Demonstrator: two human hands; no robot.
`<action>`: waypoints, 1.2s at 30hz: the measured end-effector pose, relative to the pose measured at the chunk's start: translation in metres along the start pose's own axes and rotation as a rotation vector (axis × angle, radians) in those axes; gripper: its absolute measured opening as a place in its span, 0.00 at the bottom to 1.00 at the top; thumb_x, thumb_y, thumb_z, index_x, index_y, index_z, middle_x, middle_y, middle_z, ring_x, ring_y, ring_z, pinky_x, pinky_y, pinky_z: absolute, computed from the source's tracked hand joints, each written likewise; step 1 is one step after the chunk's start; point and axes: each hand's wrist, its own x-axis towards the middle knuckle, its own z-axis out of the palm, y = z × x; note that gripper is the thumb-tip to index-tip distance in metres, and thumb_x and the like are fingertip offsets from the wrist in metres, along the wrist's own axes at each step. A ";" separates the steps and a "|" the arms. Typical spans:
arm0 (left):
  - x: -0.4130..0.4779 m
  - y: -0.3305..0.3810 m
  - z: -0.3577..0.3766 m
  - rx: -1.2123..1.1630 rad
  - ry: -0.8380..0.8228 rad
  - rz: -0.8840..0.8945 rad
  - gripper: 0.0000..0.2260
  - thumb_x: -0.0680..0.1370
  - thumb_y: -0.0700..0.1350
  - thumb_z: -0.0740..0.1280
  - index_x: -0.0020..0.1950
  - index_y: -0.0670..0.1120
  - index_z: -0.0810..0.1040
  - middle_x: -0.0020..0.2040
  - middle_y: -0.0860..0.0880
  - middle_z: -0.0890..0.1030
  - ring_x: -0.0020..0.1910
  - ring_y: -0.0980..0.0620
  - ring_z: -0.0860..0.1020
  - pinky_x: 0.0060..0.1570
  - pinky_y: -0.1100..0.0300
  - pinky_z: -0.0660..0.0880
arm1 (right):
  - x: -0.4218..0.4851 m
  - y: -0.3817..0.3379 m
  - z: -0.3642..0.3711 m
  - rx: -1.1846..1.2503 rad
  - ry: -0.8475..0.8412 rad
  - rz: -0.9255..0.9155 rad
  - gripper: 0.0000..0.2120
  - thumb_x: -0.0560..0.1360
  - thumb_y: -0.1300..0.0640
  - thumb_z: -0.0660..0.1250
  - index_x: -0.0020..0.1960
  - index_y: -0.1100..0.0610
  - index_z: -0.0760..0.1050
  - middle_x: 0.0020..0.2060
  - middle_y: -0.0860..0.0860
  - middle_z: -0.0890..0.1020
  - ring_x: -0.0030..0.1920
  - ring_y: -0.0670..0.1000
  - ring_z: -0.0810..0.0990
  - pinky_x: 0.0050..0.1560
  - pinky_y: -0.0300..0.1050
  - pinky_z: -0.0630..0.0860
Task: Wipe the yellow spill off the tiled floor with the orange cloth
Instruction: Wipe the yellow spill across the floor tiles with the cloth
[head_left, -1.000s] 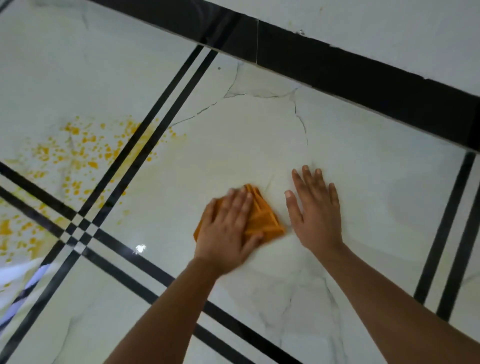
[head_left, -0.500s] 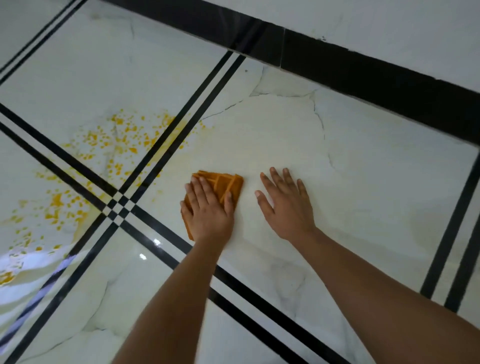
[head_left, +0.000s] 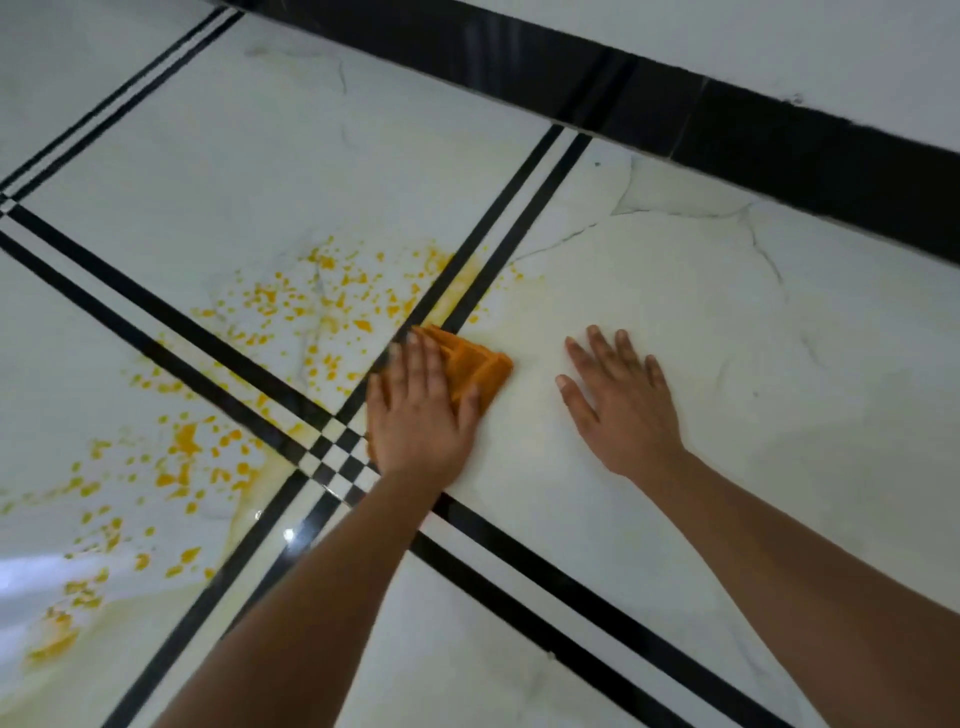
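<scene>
White marble-look floor tiles (head_left: 649, 545) spread under me, cut by paired black stripes (head_left: 524, 540) that meet in a small checkered crossing (head_left: 337, 457). Nearest to me, my two bare forearms reach forward from the lower edge. To their left, part of the yellow spill (head_left: 182, 457) lies in drops and blotches on the near tile. My left hand (head_left: 415, 415) lies flat on the orange cloth (head_left: 478, 371), fingers straight and close together, pressing it to the floor rather than curling round it. The folded cloth sits just past the crossing, its left part over the stripes that run away from me and its right part showing beyond my fingers. My right hand (head_left: 623, 405) rests palm down on bare tile near the cloth, apart from it, fingers spread, holding nothing. Beyond my left hand, more yellow drops scatter over the next tile and across the stripes, with a faint yellowish smear around them. Farthest off runs a black skirting band (head_left: 727, 119) with a white wall (head_left: 779, 36) above it.
</scene>
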 end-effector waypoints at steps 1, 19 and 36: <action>-0.009 0.006 0.002 0.011 -0.022 0.158 0.34 0.75 0.63 0.35 0.77 0.47 0.41 0.77 0.48 0.42 0.76 0.50 0.40 0.72 0.49 0.40 | 0.000 0.002 0.000 -0.011 0.001 0.017 0.38 0.69 0.36 0.32 0.76 0.47 0.53 0.76 0.49 0.54 0.76 0.53 0.49 0.73 0.55 0.47; 0.101 0.022 -0.001 -0.027 0.010 0.262 0.34 0.76 0.63 0.37 0.77 0.46 0.44 0.78 0.48 0.46 0.76 0.49 0.43 0.72 0.47 0.42 | 0.056 -0.010 0.007 -0.074 0.149 0.200 0.32 0.75 0.39 0.33 0.76 0.47 0.48 0.76 0.48 0.51 0.76 0.52 0.46 0.73 0.54 0.43; 0.135 0.030 -0.016 -0.077 -0.105 0.205 0.31 0.78 0.62 0.45 0.77 0.49 0.44 0.78 0.50 0.45 0.76 0.51 0.42 0.72 0.49 0.40 | 0.057 -0.007 0.007 -0.049 0.160 0.178 0.29 0.78 0.40 0.41 0.75 0.50 0.55 0.75 0.51 0.58 0.75 0.56 0.52 0.72 0.59 0.49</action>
